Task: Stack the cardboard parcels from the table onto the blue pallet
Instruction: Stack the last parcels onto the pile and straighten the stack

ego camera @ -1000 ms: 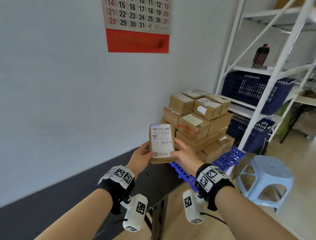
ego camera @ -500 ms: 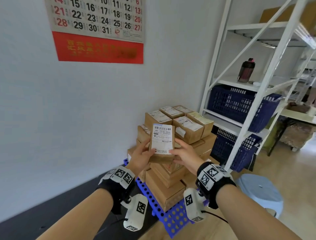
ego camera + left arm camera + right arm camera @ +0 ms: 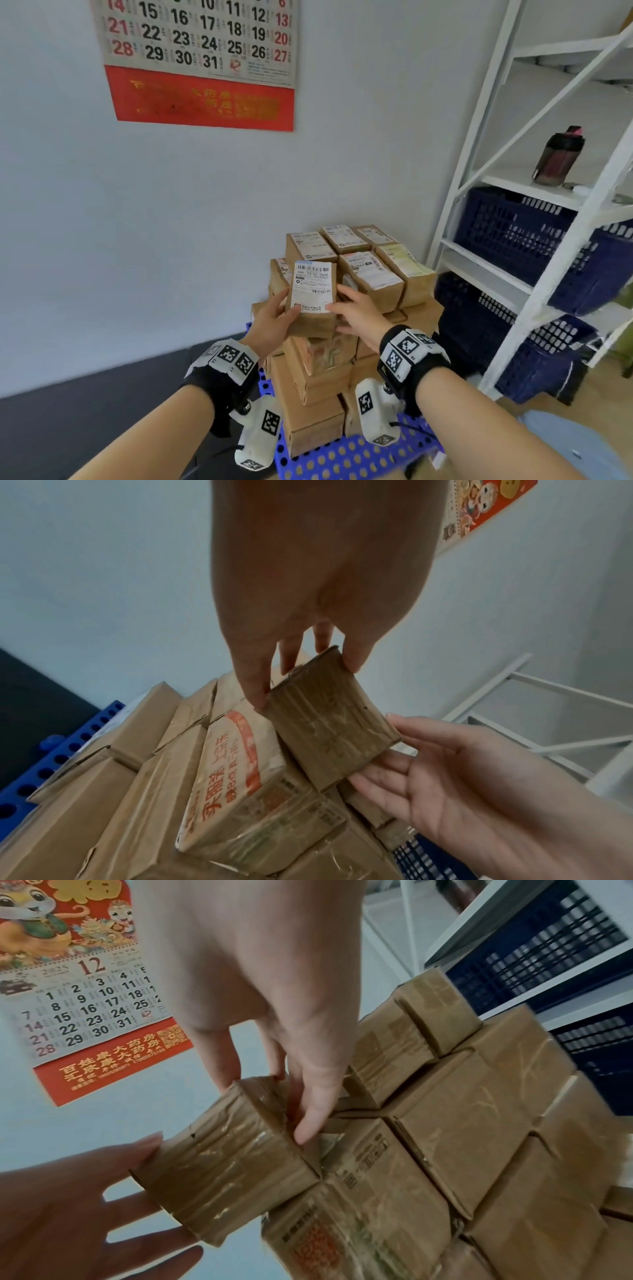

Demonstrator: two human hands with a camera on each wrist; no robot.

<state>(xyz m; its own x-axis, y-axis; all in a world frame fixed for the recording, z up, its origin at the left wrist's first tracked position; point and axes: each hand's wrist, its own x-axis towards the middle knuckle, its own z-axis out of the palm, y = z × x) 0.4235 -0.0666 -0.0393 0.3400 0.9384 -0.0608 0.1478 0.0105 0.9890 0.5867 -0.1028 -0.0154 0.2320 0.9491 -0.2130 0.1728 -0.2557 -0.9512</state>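
Parcel (image 3: 312,297) with a white shipping label is held label-up between the left hand (image 3: 272,320) and the right hand (image 3: 358,317) in the head view, just above the front edge of the stack of parcels (image 3: 346,274) that stands on the blue pallet (image 3: 346,457). Both thumbs lie on the labelled face, with the fingers wrapped under and round the sides. A calendar (image 3: 202,61) hangs on the wall above, and a white rack (image 3: 561,240) with dark blue baskets (image 3: 534,240) stands to the right.

From the left wrist camera, the left fingertips (image 3: 260,696) pinch the parcel's near edge, while the right fingers (image 3: 407,731) spread along the far side and beneath it. Its underside sits close over a box printed in orange (image 3: 236,772); whether they already touch is hard to tell at this angle.

From the right wrist camera, the right fingers (image 3: 308,1123) curl over one end, close beside the next stacked box.

To do this well, I judge the parcel should be lowered flat into the gap at the front left of the upper tier, squared against its neighbours, the lower fingers drawn out before the thumbs let go, so nothing tips or shoves the row.
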